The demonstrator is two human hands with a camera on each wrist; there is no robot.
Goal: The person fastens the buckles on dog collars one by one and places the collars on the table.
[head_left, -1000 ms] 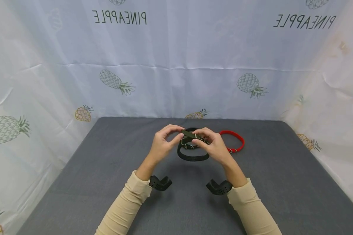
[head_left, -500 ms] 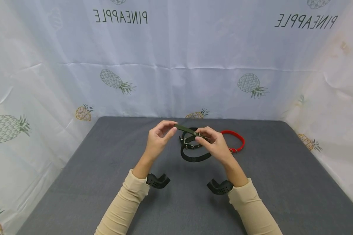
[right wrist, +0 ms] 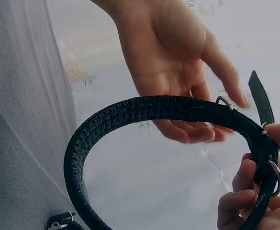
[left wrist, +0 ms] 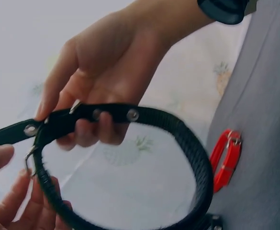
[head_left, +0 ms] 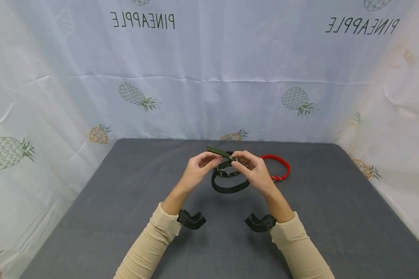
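A dark green dog collar (head_left: 230, 190), buckled into a loop, is held up in front of me, its free strap end (head_left: 216, 151) pointing up and left. My right hand (head_left: 253, 168) pinches it near its metal fittings. At the collar's left side, my left hand (head_left: 197, 170) has its thumb and curled fingers, below the loose tip. In the right wrist view a D-ring (right wrist: 223, 102) lies beside the left thumb, and the strap tip (right wrist: 258, 88) stands free. Eyelets (left wrist: 132, 115) show along the band in the left wrist view.
A second dark collar (head_left: 227, 174) lies on the grey table (head_left: 125, 193) behind the raised one, partly hidden. To its right rests a red collar (head_left: 283, 164). Behind the table hangs a white pineapple-print curtain (head_left: 209, 108). Each wrist carries a black camera mount (head_left: 191, 219).
My left hand drew the strap tip out to the upper left, then let it go and moved back right toward the loop. My right hand stays nearly still on the collar.
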